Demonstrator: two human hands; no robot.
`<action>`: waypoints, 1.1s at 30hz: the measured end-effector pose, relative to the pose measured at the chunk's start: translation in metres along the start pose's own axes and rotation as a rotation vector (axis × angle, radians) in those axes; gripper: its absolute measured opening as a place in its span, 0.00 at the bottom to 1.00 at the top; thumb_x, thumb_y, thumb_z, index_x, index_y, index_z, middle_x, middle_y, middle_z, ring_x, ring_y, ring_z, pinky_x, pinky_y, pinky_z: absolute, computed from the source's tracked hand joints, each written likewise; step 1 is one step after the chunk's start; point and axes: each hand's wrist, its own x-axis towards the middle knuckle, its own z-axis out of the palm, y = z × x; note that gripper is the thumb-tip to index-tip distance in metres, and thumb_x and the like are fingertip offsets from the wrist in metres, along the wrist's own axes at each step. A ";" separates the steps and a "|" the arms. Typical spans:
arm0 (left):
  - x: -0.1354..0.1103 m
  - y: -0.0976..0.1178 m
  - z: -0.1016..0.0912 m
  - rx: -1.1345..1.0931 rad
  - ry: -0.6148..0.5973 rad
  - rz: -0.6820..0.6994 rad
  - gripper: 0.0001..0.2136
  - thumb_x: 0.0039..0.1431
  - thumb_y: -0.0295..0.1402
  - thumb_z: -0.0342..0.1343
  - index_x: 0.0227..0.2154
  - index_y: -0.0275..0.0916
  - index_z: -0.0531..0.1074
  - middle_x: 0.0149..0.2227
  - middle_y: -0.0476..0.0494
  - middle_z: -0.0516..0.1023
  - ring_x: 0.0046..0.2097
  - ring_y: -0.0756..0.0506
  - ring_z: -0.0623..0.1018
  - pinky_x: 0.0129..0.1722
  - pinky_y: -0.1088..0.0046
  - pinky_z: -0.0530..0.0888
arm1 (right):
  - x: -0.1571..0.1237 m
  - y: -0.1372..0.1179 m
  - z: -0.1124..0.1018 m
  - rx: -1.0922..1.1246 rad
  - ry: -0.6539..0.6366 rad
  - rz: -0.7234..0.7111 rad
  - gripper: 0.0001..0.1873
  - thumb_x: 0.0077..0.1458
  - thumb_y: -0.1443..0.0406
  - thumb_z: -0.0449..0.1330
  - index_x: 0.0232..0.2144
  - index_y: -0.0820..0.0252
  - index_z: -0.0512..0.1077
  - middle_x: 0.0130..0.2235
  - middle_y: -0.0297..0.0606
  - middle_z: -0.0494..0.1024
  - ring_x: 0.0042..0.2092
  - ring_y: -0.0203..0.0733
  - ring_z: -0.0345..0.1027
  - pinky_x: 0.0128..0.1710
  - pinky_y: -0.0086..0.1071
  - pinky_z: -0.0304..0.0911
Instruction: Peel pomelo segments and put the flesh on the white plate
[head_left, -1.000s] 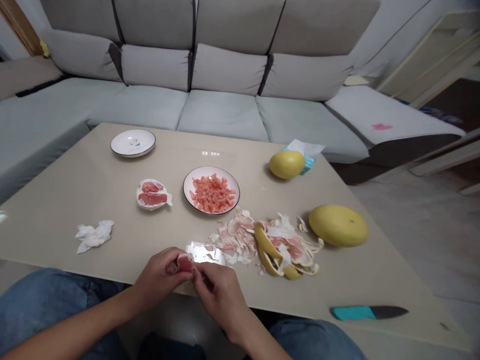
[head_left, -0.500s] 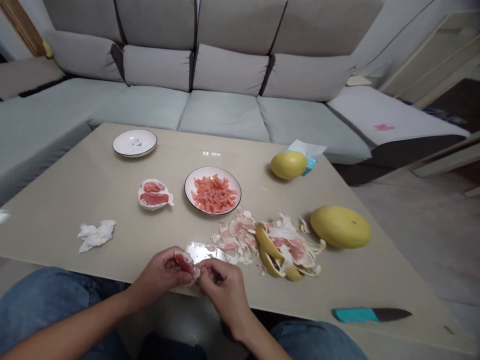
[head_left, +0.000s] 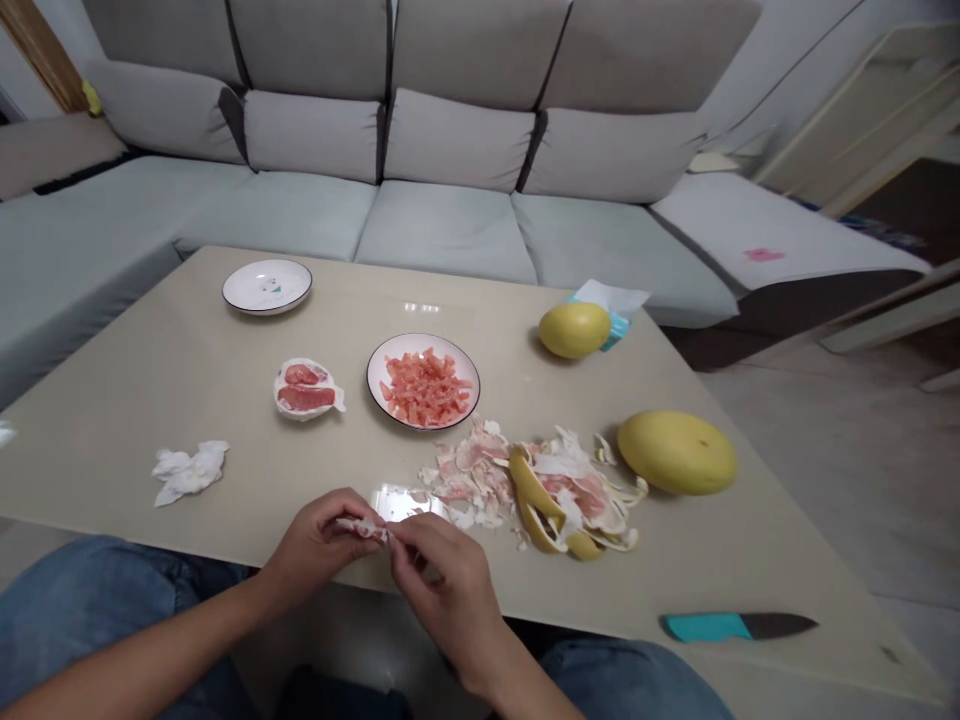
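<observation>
Pinching a small pink-and-white fruit segment (head_left: 360, 527), the left hand (head_left: 319, 545) has its fingers curled closed around it, right over the near edge of the bench (head_left: 255, 345)! And the right hand (head_left: 450, 575) is in on it too, thumb and forefinger narrowed to a pinch at the segment's right-hand end, the exact spot too small to read.

Just beyond, to the right, a messy heap of peel (head_left: 530, 495), yellow rind tangled with white pith. Straight ahead, a dark-rimmed plate (head_left: 391, 353) loaded with pink flesh pieces (head_left: 426, 392); left of it, a partly skinned fruit chunk (head_left: 305, 390), and nearer, a crumpled tissue (head_left: 190, 472). Over on the right, a big yellow fruit (head_left: 676, 453) beside the peel, a smaller yellow fruit (head_left: 574, 331) against a blue-and-white packet (head_left: 619, 327), and a turquoise-handled knife (head_left: 739, 626) lying flat, blade pointing right. Far left corner: a second plate (head_left: 251, 290), with the grey sofa (head_left: 442, 225) behind everything.
</observation>
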 end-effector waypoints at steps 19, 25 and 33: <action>0.000 0.014 -0.001 -0.258 -0.098 -0.073 0.11 0.51 0.35 0.65 0.34 0.36 0.72 0.31 0.45 0.76 0.34 0.46 0.75 0.40 0.68 0.69 | 0.020 0.039 -0.043 -0.517 0.005 0.165 0.13 0.60 0.66 0.52 0.36 0.59 0.77 0.36 0.42 0.81 0.38 0.45 0.73 0.39 0.35 0.65; 0.001 0.012 -0.003 -0.266 -0.135 -0.112 0.12 0.54 0.36 0.62 0.38 0.36 0.70 0.33 0.44 0.75 0.34 0.47 0.73 0.37 0.70 0.67 | 0.025 0.049 -0.050 -0.746 0.060 0.173 0.13 0.59 0.65 0.54 0.27 0.61 0.76 0.29 0.42 0.77 0.32 0.44 0.69 0.32 0.33 0.60; 0.002 0.012 -0.004 -0.255 -0.112 -0.111 0.12 0.58 0.36 0.58 0.42 0.36 0.67 0.30 0.47 0.72 0.31 0.49 0.70 0.34 0.71 0.65 | 0.031 0.051 -0.038 -0.708 -0.044 0.082 0.18 0.54 0.74 0.52 0.46 0.65 0.74 0.49 0.45 0.78 0.46 0.50 0.67 0.48 0.41 0.59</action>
